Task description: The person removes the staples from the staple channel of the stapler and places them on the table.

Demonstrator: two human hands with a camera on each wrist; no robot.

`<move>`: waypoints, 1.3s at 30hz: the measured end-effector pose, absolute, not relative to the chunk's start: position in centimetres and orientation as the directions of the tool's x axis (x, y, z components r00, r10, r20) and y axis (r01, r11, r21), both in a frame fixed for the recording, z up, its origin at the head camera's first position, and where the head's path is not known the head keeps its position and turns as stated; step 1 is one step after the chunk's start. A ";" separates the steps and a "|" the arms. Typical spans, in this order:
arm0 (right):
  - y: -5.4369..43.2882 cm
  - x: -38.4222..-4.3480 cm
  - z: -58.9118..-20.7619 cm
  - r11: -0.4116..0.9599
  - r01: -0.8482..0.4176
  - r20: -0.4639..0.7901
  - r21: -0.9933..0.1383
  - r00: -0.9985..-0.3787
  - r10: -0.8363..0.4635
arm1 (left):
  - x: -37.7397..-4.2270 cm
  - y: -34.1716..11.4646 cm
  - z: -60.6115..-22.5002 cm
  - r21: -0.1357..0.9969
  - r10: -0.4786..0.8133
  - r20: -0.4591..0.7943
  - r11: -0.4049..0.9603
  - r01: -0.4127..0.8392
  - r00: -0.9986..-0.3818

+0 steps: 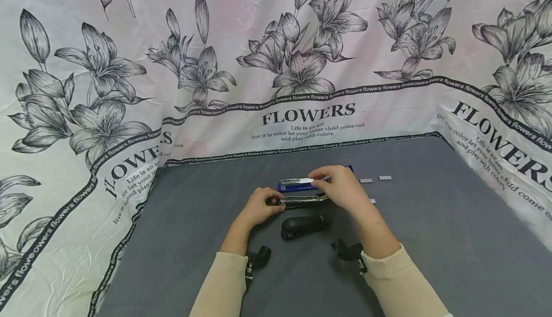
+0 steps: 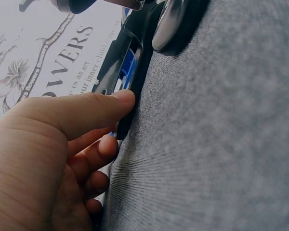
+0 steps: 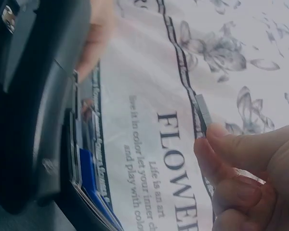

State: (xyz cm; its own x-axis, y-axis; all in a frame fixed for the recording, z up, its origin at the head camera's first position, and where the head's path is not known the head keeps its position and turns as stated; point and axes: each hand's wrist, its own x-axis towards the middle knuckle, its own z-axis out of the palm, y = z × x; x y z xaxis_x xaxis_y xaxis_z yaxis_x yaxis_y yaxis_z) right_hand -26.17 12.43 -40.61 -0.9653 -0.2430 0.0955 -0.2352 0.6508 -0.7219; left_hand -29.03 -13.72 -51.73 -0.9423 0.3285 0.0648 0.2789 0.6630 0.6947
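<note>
In the head view my left hand (image 1: 260, 207) pinches the near-left end of an opened black stapler (image 1: 302, 200) lying on the grey cloth. The left wrist view shows the thumb and fingers of that hand (image 2: 77, 120) on the end of its black base (image 2: 140, 77). Above the staplers, my right hand (image 1: 342, 190) pinches a short strip of staples (image 3: 202, 111) between thumb and fingertip. Behind the black stapler lies an opened blue stapler (image 1: 295, 187), partly hidden by the right hand. A second black stapler (image 1: 304, 226), closed, sits nearer to me.
More staple strips (image 1: 385, 177) lie on the grey cloth (image 1: 194, 240) right of the staplers, one partly behind the right wrist. Black wrist cameras (image 1: 258, 258) hang under both wrists. A flower-printed curtain (image 1: 207, 135) borders the table at the back and sides.
</note>
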 end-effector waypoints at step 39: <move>24.7 -26.9 -40.7 0.671 -0.047 0.066 -0.740 -0.998 0.003 | -28.8 -13.6 -51.7 0.689 0.320 0.085 0.665 0.287 -0.944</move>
State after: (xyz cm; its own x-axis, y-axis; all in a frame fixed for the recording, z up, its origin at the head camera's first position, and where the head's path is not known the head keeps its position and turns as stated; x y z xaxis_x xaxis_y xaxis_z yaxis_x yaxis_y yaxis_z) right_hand -26.92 24.73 -40.73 -0.9978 0.0025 0.0658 -0.0471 0.6707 -0.7402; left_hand -28.83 -13.63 -51.68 -0.9438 0.3195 0.0845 0.2869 0.6653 0.6893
